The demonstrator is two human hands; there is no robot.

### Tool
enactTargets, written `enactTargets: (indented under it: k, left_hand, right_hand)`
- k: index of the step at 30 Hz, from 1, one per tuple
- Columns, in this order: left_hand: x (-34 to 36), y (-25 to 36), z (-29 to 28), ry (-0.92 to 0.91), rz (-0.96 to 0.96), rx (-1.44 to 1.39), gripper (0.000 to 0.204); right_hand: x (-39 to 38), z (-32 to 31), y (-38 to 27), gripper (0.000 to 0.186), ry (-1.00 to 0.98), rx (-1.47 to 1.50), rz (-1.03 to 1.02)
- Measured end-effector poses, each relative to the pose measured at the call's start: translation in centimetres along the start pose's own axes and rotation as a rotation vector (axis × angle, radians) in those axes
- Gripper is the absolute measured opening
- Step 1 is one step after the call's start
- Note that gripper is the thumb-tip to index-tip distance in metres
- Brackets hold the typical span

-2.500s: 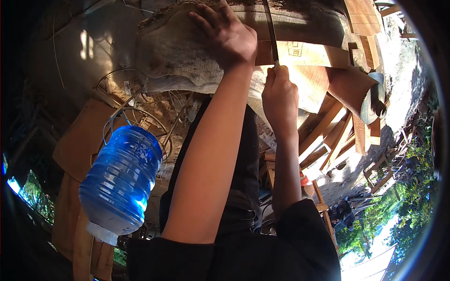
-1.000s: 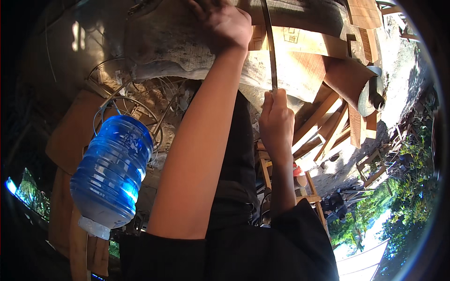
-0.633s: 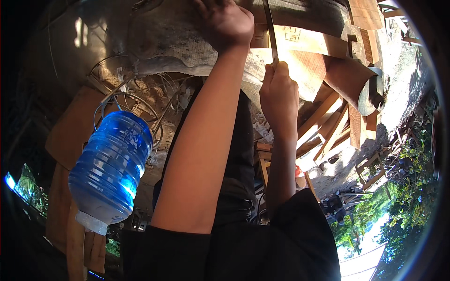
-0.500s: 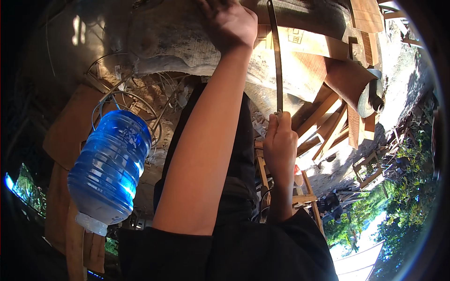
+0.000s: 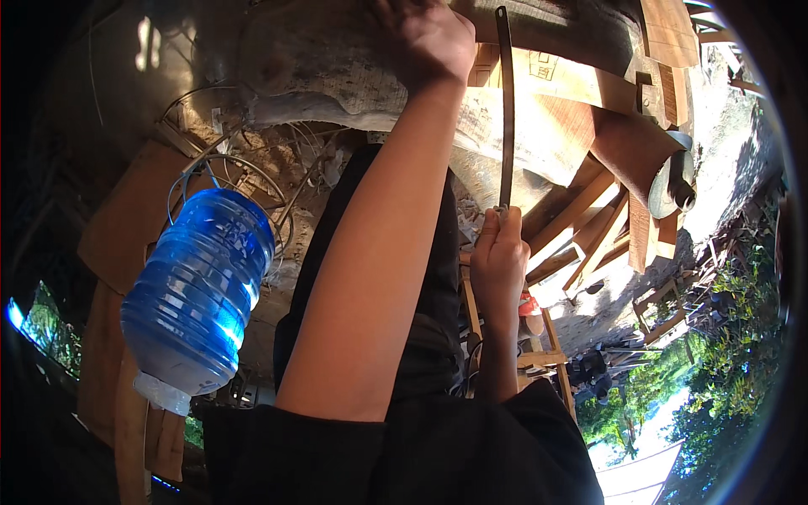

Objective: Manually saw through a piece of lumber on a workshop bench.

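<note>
My left hand [image 5: 431, 42] reaches far forward over a big weathered slab of wood [image 5: 320, 80], at the top edge of the view. Its fingers look stretched out and somewhat blurred, with the tips cut off by the picture's edge; I see nothing held in it. My right hand [image 5: 498, 257] is closed round the near end of a long, narrow dark metal strip [image 5: 507, 109]. The strip points away from me, and its far end is rounded with a small hole. Beneath it lies a sunlit pale board [image 5: 539, 135] with lines drawn on it.
A large blue water bottle [image 5: 198, 290] with a whitish neck stands at my left, beside thin looped strips [image 5: 261, 181]. Brown boards [image 5: 135, 210] lie farther left. On the right are a cylindrical object [image 5: 672, 181], several wood offcuts [image 5: 581, 210], a wooden frame [image 5: 543, 359] and greenery [image 5: 724, 362].
The view has shifted slightly. My left hand and the strip's far end are a little farther right in the picture; my right hand keeps its grip on the strip.
</note>
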State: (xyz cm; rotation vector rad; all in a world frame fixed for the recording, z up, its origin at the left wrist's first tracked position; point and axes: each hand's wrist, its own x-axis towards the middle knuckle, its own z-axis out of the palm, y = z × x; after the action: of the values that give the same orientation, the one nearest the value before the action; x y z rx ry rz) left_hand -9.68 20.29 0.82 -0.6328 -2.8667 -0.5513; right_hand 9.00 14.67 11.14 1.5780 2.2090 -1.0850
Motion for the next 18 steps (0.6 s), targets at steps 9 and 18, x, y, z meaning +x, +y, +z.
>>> enactTargets:
  k: [9, 18]
  left_hand:
    - [-0.9, 0.6, 1.1, 0.122, 0.018, -0.076, 0.043]
    - [-0.2, -0.1, 0.7, 0.044, 0.034, 0.097, 0.043]
  right_hand:
    - [8.3, 0.7, -1.4, 0.018, 0.166, -0.009, -0.208]
    - [-5.0, 4.2, 7.8, 0.010, 0.110, 0.056, -0.015]
